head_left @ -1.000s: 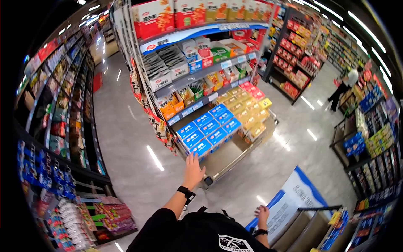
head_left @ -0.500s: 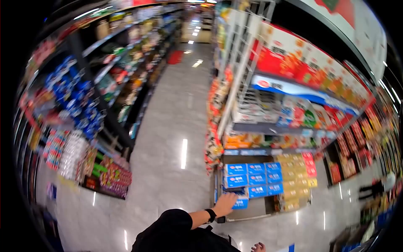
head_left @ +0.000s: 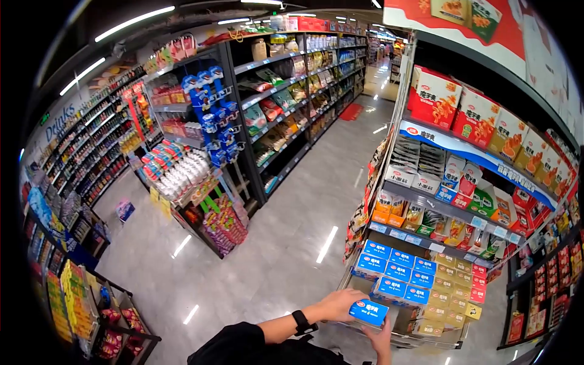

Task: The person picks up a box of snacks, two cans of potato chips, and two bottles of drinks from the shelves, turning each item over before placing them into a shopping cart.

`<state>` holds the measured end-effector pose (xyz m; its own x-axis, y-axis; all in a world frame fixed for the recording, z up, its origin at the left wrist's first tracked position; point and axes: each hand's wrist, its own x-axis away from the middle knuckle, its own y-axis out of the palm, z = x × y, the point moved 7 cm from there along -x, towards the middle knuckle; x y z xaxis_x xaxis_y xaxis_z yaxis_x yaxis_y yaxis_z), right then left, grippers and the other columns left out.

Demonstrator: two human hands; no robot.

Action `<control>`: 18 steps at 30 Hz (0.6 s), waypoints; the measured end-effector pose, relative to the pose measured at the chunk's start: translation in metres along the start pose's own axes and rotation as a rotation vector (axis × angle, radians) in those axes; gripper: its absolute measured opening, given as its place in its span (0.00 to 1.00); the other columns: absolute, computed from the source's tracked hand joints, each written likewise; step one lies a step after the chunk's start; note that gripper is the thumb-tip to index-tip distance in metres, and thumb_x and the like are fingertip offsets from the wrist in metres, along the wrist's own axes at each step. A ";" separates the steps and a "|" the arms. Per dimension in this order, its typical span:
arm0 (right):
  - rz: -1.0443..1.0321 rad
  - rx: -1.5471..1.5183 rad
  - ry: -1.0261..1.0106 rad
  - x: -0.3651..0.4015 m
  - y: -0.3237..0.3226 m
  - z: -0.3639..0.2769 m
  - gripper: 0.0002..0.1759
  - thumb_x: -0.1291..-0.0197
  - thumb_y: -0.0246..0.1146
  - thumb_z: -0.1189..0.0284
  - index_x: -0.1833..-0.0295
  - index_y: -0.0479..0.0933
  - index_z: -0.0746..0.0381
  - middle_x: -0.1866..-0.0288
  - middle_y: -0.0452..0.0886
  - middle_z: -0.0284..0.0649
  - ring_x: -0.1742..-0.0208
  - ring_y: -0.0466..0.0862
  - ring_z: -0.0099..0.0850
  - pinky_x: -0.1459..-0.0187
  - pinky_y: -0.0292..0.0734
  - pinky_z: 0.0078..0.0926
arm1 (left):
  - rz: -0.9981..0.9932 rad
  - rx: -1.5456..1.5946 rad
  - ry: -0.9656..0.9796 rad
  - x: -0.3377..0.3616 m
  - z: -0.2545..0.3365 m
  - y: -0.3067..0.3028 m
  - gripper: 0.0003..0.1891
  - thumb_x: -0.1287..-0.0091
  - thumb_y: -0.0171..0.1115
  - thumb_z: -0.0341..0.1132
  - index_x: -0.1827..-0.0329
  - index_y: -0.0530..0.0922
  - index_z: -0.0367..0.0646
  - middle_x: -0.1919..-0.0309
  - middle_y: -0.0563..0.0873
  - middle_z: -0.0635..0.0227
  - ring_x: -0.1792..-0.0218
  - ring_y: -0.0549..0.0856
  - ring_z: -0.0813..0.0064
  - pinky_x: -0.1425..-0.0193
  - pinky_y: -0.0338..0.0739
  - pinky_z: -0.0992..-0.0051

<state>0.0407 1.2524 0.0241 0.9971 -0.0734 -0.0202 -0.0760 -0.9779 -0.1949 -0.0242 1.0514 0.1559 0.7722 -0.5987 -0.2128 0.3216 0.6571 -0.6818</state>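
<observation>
A small blue snack box (head_left: 368, 312) with white lettering is between my two hands, just in front of a low display. My left hand (head_left: 340, 305), with a black watch on its wrist, grips the box's left end. On the lower right side, my right hand (head_left: 381, 336) has its fingers around the box. Behind it, matching blue boxes (head_left: 395, 271) stand in stacked rows on the display's bottom level. Gold boxes (head_left: 443, 286) and a column of red boxes (head_left: 479, 281) adjoin them on the right.
Above the stacks, a shelf unit (head_left: 450, 204) carries packets and large red and white cartons (head_left: 437, 94). Left of it runs a grey-floored aisle (head_left: 298, 237). A tall stocked shelf (head_left: 286, 103) and a rack of candy packs (head_left: 225, 225) stand across the aisle.
My left hand has lifted a blue box from the display's front left corner. My right hand has come up from below to hold it too. The view has swung left.
</observation>
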 end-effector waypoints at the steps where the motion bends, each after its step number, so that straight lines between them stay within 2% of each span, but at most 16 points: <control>1: -0.052 -0.117 -0.012 0.002 0.004 0.008 0.51 0.55 0.81 0.71 0.26 0.61 0.64 0.37 0.76 0.45 0.36 0.77 0.34 0.40 0.77 0.36 | -0.006 -0.020 -0.007 0.008 0.014 -0.008 0.31 0.50 0.75 0.36 0.40 0.77 0.45 0.50 0.85 0.61 0.46 0.83 0.55 0.43 0.80 0.62; 3: -0.136 -0.250 0.021 0.012 0.010 0.000 0.51 0.56 0.82 0.72 0.27 0.62 0.64 0.39 0.77 0.44 0.38 0.78 0.32 0.41 0.78 0.36 | -0.019 0.189 -0.061 0.025 0.041 -0.025 0.33 0.48 0.78 0.42 0.38 0.77 0.45 0.48 0.85 0.61 0.48 0.85 0.60 0.43 0.80 0.64; 4: -0.218 -0.367 0.057 0.016 0.018 -0.010 0.51 0.57 0.82 0.72 0.28 0.62 0.64 0.40 0.78 0.42 0.40 0.79 0.31 0.43 0.79 0.35 | -0.021 0.169 -0.064 0.033 0.055 -0.028 0.33 0.48 0.78 0.42 0.38 0.77 0.45 0.48 0.85 0.61 0.48 0.85 0.60 0.43 0.80 0.64; 5: -0.268 -0.461 0.046 0.023 0.024 -0.031 0.40 0.50 0.79 0.71 0.32 0.68 0.64 0.43 0.80 0.42 0.45 0.82 0.32 0.48 0.82 0.31 | 0.044 0.306 -0.185 0.044 0.059 -0.033 0.34 0.46 0.78 0.43 0.36 0.76 0.44 0.47 0.85 0.61 0.49 0.85 0.63 0.44 0.80 0.65; 6: -0.270 -0.477 0.043 0.027 0.030 -0.033 0.40 0.50 0.79 0.71 0.32 0.68 0.64 0.43 0.80 0.42 0.45 0.82 0.32 0.48 0.82 0.31 | 0.111 0.445 -0.306 0.057 0.058 -0.034 0.35 0.44 0.78 0.44 0.35 0.75 0.44 0.47 0.85 0.60 0.50 0.86 0.66 0.45 0.80 0.66; 7: -0.269 -0.591 0.153 0.032 0.037 -0.025 0.33 0.45 0.75 0.71 0.35 0.70 0.64 0.46 0.81 0.41 0.48 0.84 0.31 0.50 0.83 0.29 | 0.210 0.305 -0.409 0.072 0.051 -0.037 0.40 0.43 0.78 0.45 0.29 0.69 0.44 0.43 0.84 0.58 0.48 0.85 0.68 0.48 0.81 0.68; 8: -0.267 -0.698 0.266 0.039 0.045 -0.018 0.26 0.39 0.71 0.70 0.38 0.72 0.64 0.50 0.83 0.40 0.52 0.85 0.29 0.52 0.84 0.28 | 0.208 0.299 -0.413 0.081 0.047 -0.032 0.40 0.43 0.78 0.45 0.29 0.69 0.44 0.43 0.84 0.58 0.48 0.85 0.68 0.48 0.81 0.68; 9: -0.228 -0.813 0.357 0.044 0.055 -0.013 0.20 0.33 0.64 0.66 0.40 0.74 0.64 0.53 0.84 0.40 0.58 0.87 0.30 0.53 0.84 0.28 | 0.301 0.376 -0.474 0.091 0.036 -0.032 0.43 0.43 0.79 0.45 0.27 0.66 0.43 0.42 0.83 0.56 0.48 0.85 0.66 0.49 0.81 0.69; 10: -0.230 -0.814 0.358 0.047 0.064 -0.012 0.20 0.33 0.64 0.66 0.40 0.74 0.64 0.53 0.84 0.40 0.58 0.87 0.30 0.53 0.84 0.28 | 0.398 0.455 -0.532 0.102 0.030 -0.033 0.46 0.43 0.79 0.45 0.25 0.62 0.43 0.40 0.82 0.54 0.48 0.84 0.65 0.50 0.81 0.70; 11: -0.237 -0.927 0.412 0.050 0.075 -0.012 0.23 0.32 0.62 0.62 0.37 0.72 0.63 0.50 0.84 0.41 0.56 0.86 0.33 0.54 0.84 0.33 | 0.425 0.470 -0.540 0.109 0.035 -0.035 0.48 0.41 0.78 0.45 0.23 0.58 0.43 0.35 0.78 0.53 0.49 0.84 0.66 0.51 0.81 0.72; 13: -0.206 -1.083 0.477 0.054 0.102 -0.022 0.28 0.28 0.56 0.53 0.34 0.70 0.62 0.48 0.84 0.42 0.55 0.86 0.35 0.56 0.84 0.42 | 0.511 0.435 -0.527 0.123 0.055 -0.044 0.48 0.42 0.78 0.46 0.23 0.59 0.41 0.35 0.78 0.51 0.51 0.85 0.65 0.51 0.82 0.70; 14: -0.210 -1.081 0.476 0.058 0.105 -0.044 0.28 0.28 0.56 0.53 0.34 0.70 0.62 0.48 0.84 0.42 0.55 0.86 0.35 0.56 0.84 0.42 | 0.594 0.408 -0.518 0.132 0.062 -0.050 0.48 0.42 0.78 0.48 0.24 0.60 0.39 0.35 0.77 0.49 0.52 0.86 0.65 0.51 0.83 0.68; 16: -0.437 -0.968 0.456 0.074 0.112 -0.101 0.26 0.27 0.54 0.53 0.37 0.73 0.62 0.50 0.85 0.41 0.58 0.87 0.33 0.63 0.84 0.35 | 0.582 0.415 -0.502 0.149 0.053 -0.046 0.48 0.40 0.77 0.47 0.23 0.58 0.37 0.37 0.76 0.47 0.51 0.85 0.65 0.50 0.82 0.68; 18: -0.375 -0.921 0.474 0.079 0.122 -0.102 0.26 0.27 0.53 0.52 0.36 0.72 0.60 0.50 0.85 0.42 0.58 0.87 0.32 0.63 0.84 0.37 | 0.528 0.438 -0.442 0.167 0.048 -0.038 0.47 0.39 0.77 0.47 0.24 0.57 0.37 0.38 0.77 0.48 0.49 0.84 0.66 0.48 0.82 0.67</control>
<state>0.1111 1.1074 0.0983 0.8720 0.3834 0.3043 0.0683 -0.7110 0.6999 0.1186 0.9487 0.1797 0.9973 0.0164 -0.0713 -0.0314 0.9763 -0.2140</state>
